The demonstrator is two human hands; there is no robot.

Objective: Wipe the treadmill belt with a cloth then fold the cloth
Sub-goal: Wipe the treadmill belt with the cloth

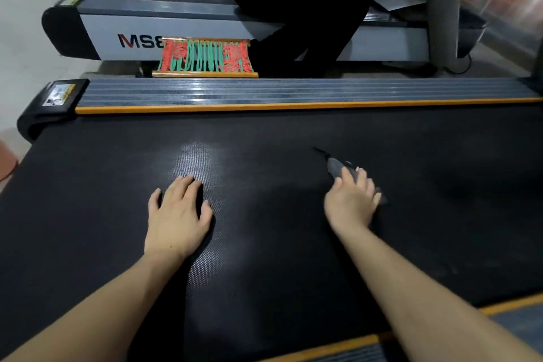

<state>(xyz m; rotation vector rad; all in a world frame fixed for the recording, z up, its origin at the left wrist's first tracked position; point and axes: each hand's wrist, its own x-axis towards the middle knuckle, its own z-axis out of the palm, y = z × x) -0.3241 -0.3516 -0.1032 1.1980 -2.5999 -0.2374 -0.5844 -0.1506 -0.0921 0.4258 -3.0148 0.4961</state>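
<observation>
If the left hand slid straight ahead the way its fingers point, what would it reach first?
Only bare treadmill belt lies ahead of the left hand, which rests flat on it. The first obstacle looks like the orange-edged side rail at the belt's far edge, though depth is hard to judge.

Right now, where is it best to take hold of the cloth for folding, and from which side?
Probably the pointed free end of the cloth, which sticks out past the fingers of the right hand. The rest is pressed flat under that hand on the belt. The left hand could pinch it from the far left side.
</observation>
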